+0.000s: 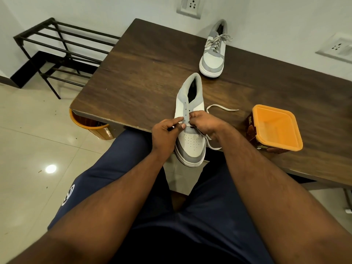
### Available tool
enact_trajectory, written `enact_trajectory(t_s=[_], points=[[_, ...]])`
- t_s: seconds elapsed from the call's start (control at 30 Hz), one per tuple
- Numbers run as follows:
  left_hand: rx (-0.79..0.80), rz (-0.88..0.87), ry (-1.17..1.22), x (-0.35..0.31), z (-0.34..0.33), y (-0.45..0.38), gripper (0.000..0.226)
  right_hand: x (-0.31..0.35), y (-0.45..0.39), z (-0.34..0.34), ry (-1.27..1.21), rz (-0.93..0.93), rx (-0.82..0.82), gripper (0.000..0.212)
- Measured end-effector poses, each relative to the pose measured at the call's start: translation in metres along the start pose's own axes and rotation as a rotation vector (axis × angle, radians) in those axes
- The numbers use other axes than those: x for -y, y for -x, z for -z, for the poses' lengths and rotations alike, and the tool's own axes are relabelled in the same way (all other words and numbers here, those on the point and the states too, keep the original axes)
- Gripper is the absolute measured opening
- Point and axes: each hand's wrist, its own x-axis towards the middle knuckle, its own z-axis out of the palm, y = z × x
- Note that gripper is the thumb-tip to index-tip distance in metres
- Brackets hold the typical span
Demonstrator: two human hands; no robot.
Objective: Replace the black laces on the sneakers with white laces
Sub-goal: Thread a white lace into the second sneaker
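The near sneaker overhangs the worktop edge. The left hand steadies it; the right hand pinches the limp white lace, best held by its stiff tip.

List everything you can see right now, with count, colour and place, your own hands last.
Near grey-and-white sneaker: 1, table's front edge, upper eyelets unlaced.
Far grey-and-white sneaker: 1, back of table, fully laced white.
White lace: 1, trailing right of near sneaker.
Orange-rimmed brown plastic tub: 1, table right.
Dark wooden table: 1, centre.
Black metal rack: 1, floor left.
Orange bin: 1, under table.
White wall sockets: 2, back wall.
Left hand: pinches near sneaker's eyelet flap.
Right hand: pinches lace at eyelets.
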Motion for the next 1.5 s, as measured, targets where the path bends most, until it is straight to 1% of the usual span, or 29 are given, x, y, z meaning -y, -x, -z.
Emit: enact_trajectory(t_s=[0.13,0.27,0.4,0.47,0.57,0.7,0.97,1.1,1.23,1.33,1.4,1.5], points=[[0.013,0.036,0.071,-0.004,-0.002,0.001,0.027,-0.003,0.003,0.001,-0.138,-0.008,-0.029,0.019],[0.034,0.076,0.137,-0.014,-0.004,-0.002,0.02,-0.007,0.007,-0.001,-0.227,0.025,-0.071,0.015],[0.011,0.103,0.161,-0.013,-0.006,-0.004,0.014,-0.015,0.004,-0.01,-0.295,0.042,-0.179,0.018],[-0.016,0.085,0.115,-0.01,-0.007,-0.004,0.015,-0.015,0.006,-0.013,-0.307,0.045,-0.2,0.023],[-0.015,0.037,0.051,-0.008,-0.008,-0.004,0.016,-0.015,0.007,-0.01,-0.314,0.041,-0.237,0.025],[-0.005,0.002,0.014,-0.007,-0.006,-0.002,0.018,-0.017,0.005,-0.011,-0.259,0.051,-0.224,0.025],[0.017,0.052,0.056,-0.002,-0.005,-0.004,0.019,-0.014,0.0,-0.01,-0.238,0.014,-0.177,0.024],[-0.004,0.025,0.048,-0.003,-0.006,0.0,0.021,-0.014,0.0,-0.008,-0.279,0.013,-0.172,0.017],[-0.02,0.022,0.054,-0.003,-0.007,0.001,0.019,-0.019,0.002,-0.008,-0.319,0.042,-0.158,0.014],[-0.005,0.017,0.006,-0.009,-0.007,-0.001,0.014,-0.019,0.001,-0.009,-0.309,0.049,-0.155,0.02],[-0.01,0.005,-0.044,-0.012,-0.008,-0.001,0.013,-0.02,0.0,-0.011,-0.329,0.05,-0.191,0.023],[-0.016,0.053,-0.048,-0.014,-0.009,-0.005,0.01,-0.027,0.001,-0.01,-0.399,0.054,-0.306,0.026]])
